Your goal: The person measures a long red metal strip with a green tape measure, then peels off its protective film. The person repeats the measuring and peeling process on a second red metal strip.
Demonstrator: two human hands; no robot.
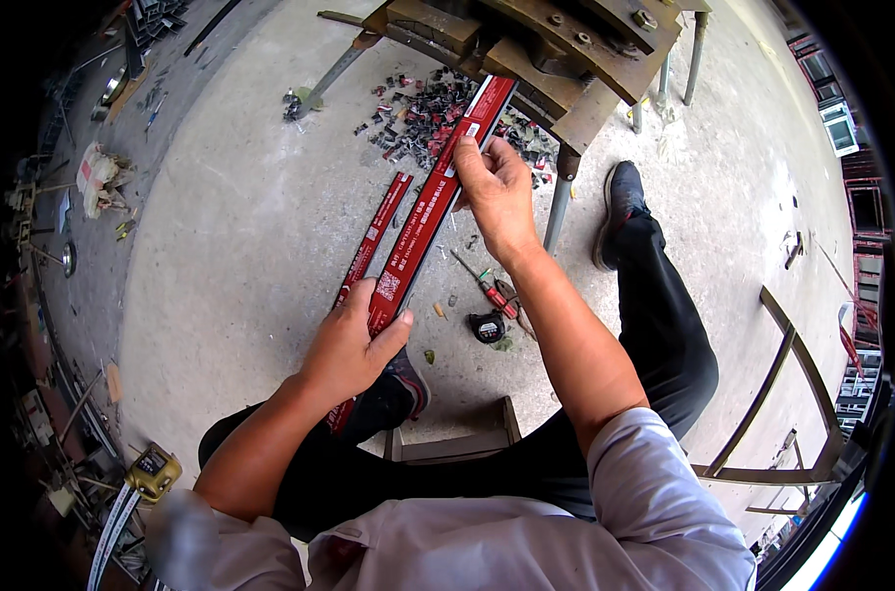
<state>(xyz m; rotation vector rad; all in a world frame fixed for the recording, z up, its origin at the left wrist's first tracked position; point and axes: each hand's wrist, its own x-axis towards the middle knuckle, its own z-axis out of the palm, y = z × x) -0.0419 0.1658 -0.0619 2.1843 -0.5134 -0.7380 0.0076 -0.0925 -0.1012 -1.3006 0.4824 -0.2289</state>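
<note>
A long metal profile with red printed film (pixel 423 222) slants away from me, its far end at the steel press tool (pixel 526 74). My left hand (pixel 352 340) is closed round its near part, thumb on top. Farther up, my right hand (pixel 497 192) grips the same profile near the press tool, thumb on its face and fingers curled at the edge. A narrower red strip (pixel 378 231) runs along its left side and passes by my left hand; I cannot tell whether the two are joined. The profile's end inside the tool is hidden.
Small red and black offcuts (pixel 423 113) lie under the tool's legs. On the floor are a red-handled screwdriver (pixel 497 297) and a black tape measure (pixel 487 327). A low stool (pixel 452 448) is under me. A yellow tape measure (pixel 155 471) shows lower left, a curved metal frame (pixel 802 369) right.
</note>
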